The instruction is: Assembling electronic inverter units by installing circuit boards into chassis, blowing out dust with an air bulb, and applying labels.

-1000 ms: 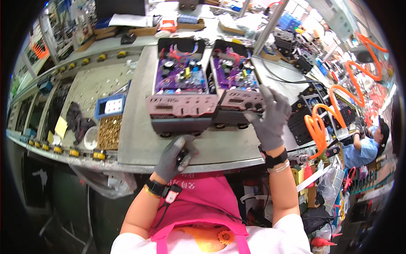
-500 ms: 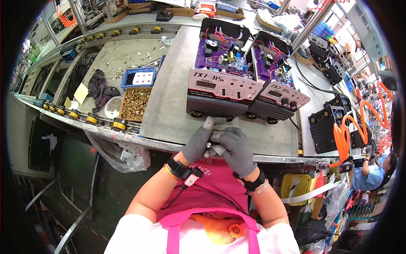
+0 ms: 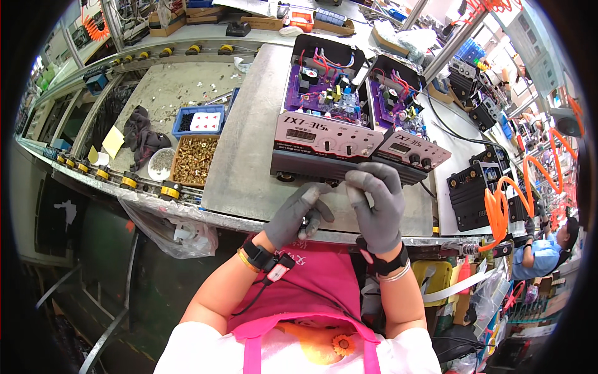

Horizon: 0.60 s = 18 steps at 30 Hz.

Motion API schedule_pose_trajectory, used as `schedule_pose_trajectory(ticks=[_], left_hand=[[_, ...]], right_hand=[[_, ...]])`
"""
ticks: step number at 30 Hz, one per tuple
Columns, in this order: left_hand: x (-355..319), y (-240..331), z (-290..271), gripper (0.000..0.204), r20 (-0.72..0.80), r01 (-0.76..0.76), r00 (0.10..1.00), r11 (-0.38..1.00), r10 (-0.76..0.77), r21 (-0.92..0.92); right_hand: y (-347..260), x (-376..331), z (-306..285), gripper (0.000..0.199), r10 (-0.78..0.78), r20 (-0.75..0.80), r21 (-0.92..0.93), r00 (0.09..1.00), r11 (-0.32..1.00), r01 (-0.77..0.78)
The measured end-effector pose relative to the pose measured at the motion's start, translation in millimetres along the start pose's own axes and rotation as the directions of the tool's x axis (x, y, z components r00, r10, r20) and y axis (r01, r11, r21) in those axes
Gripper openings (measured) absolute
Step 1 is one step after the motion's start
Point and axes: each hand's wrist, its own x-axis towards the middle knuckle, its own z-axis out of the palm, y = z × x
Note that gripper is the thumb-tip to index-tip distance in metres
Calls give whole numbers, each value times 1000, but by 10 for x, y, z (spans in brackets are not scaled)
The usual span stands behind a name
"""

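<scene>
My left hand [image 3: 298,215], in a grey glove, is curled around a small shiny metal piece [image 3: 305,221] just in front of the bench edge; its exact kind is too small to tell. My right hand [image 3: 378,202], gloved too, is raised to its right with the fingers bent together at the lower front of the nearer welding machine [image 3: 324,140]. Whatever those fingertips hold is hidden. That machine stands without its cover, showing a purple circuit board, and its panel has bare control shafts. Against its right side stands a second open welding machine [image 3: 411,149] with black knobs.
Left of the metal plate [image 3: 240,156] sit a box of brass fittings [image 3: 194,159], a blue bin [image 3: 202,119] and a white tub of small parts [image 3: 162,163]. An orange coiled hose [image 3: 495,212] hangs at the right, beside another black machine [image 3: 470,199]. A co-worker [image 3: 539,252] is at far right.
My hands were together over the bench edge and have separated. The right hand has moved up and right to the machine's lower front; the left has stayed near its place, holding the metal piece.
</scene>
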Motion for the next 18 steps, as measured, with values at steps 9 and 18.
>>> schedule_pose_trajectory(ticks=[9, 18], left_hand=[[0, 8, -18, 34, -47, 48, 997, 985, -56, -164], [12, -20, -44, 36, -120, -50, 993, 971, 23, -233]], right_hand=[[88, 284, 86, 27, -114, 7, -159, 994, 981, 113], [61, 293, 166, 33, -15, -26, -142, 1000, 990, 11]])
